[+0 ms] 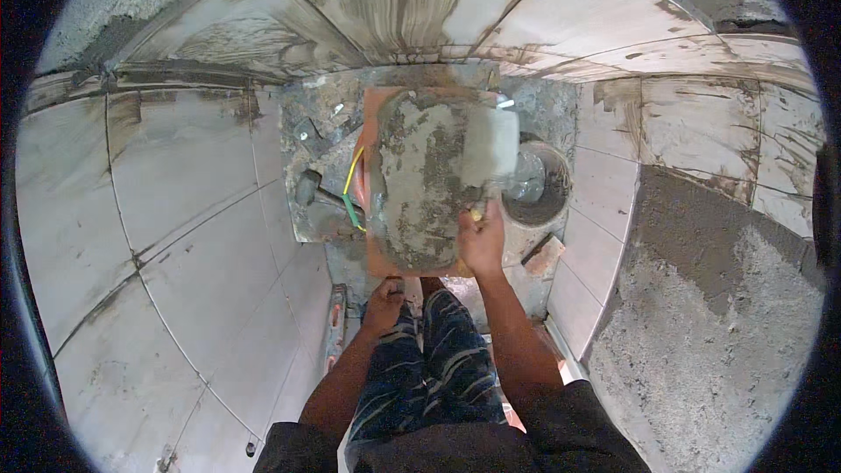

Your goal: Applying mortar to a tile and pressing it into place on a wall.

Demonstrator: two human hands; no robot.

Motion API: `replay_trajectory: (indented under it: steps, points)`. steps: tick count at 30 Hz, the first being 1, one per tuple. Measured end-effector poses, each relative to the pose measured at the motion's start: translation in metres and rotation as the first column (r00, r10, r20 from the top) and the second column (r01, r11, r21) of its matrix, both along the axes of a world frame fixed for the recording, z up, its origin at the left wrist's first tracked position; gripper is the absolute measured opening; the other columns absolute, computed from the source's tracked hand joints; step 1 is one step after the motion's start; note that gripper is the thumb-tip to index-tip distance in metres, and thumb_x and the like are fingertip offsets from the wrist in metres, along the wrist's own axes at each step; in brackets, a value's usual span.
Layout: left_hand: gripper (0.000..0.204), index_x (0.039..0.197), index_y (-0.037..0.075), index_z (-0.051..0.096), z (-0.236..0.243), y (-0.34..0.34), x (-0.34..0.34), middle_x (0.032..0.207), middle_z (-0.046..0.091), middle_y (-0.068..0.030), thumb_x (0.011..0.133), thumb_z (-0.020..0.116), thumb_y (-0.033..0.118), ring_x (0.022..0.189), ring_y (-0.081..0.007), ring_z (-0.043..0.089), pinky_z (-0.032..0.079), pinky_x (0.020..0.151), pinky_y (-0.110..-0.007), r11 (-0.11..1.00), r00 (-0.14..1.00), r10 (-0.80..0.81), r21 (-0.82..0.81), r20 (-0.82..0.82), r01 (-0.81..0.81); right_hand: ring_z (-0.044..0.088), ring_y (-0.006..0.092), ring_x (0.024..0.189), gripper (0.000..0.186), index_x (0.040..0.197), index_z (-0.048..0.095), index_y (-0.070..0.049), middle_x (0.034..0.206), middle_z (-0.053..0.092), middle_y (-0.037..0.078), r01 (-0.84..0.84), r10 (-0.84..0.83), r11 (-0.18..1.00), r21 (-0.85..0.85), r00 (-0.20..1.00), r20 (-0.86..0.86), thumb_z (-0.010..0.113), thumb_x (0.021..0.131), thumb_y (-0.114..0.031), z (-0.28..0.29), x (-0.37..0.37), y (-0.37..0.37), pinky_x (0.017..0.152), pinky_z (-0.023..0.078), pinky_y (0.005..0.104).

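Observation:
A terracotta-coloured tile (373, 250) is held in front of me, its face mostly coated with wet grey mortar (420, 180). My left hand (385, 302) is closed on the tile's near edge, left of the middle. In my right hand (482, 241) is the handle of a trowel, fingers wrapped round it. The trowel's pale, flat blade (492, 144) lies over the right side of the mortar, slightly blurred. Right of the blade stands a round bucket (563, 197) with grey mortar inside, partly hidden by a pale, see-through smear.
Left of the tile lie a mallet (308, 186), a yellow-green cord (352, 184) and a dark tool (309, 137). A brick-coloured piece (545, 254) rests near the bucket. Tiled walls (201, 236) close in on both sides and ahead. A spirit level (336, 320) stands by the left wall.

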State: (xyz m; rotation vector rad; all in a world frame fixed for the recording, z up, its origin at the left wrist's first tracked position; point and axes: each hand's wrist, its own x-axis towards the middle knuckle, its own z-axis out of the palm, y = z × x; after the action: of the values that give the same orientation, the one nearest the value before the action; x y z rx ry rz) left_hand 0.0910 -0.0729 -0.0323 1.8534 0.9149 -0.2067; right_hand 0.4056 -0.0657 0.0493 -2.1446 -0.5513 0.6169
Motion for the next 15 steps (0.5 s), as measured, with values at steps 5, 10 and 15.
replay_trajectory:
  steps: [5, 10, 15]
  points:
    - [0.032, 0.121, 0.004, 0.061, 0.031, 0.023, 0.001, 0.114, 0.069, -0.0182, 0.091, 0.066, 0.014, 0.109, -0.0340, 0.066, 0.051, 0.095, -0.043, 0.897, 0.954, 0.281, -0.326, -0.101, -0.299, 0.065, 0.0328, 0.090, 0.031, 0.113, 0.057, 0.003, 0.100, 0.067, 0.020, 0.041, -0.076, 0.987, -0.154, 0.971, -0.228, 0.064, 0.085, -0.009, -0.001, -0.011, 0.003, 0.082, 0.052, 0.0420]
    - [0.032, 0.119, 0.003, 0.061, 0.028, 0.035, -0.016, 0.111, 0.068, -0.0186, 0.091, 0.065, 0.015, 0.106, -0.0333, 0.067, 0.052, 0.092, -0.043, 0.966, 0.974, 0.138, -0.194, -0.180, -0.172, 0.066, 0.0424, 0.093, 0.031, 0.110, 0.056, 0.002, 0.100, 0.067, 0.026, 0.034, -0.053, 0.994, -0.105, 0.981, -0.189, 0.066, 0.084, -0.012, -0.010, -0.021, 0.003, 0.084, 0.052, 0.0493]
    - [0.033, 0.121, 0.001, 0.061, -0.007, 0.034, -0.052, 0.110, 0.069, -0.0190, 0.090, 0.064, 0.013, 0.102, -0.0310, 0.069, 0.054, 0.089, -0.041, 0.979, 0.983, 0.106, -0.157, -0.149, -0.129, 0.063, 0.0200, 0.082, 0.028, 0.113, 0.059, 0.001, 0.089, 0.066, 0.011, -0.070, 0.032, 0.986, -0.150, 0.969, -0.244, 0.063, 0.087, -0.007, -0.006, -0.033, 0.011, 0.075, 0.051, 0.0350]
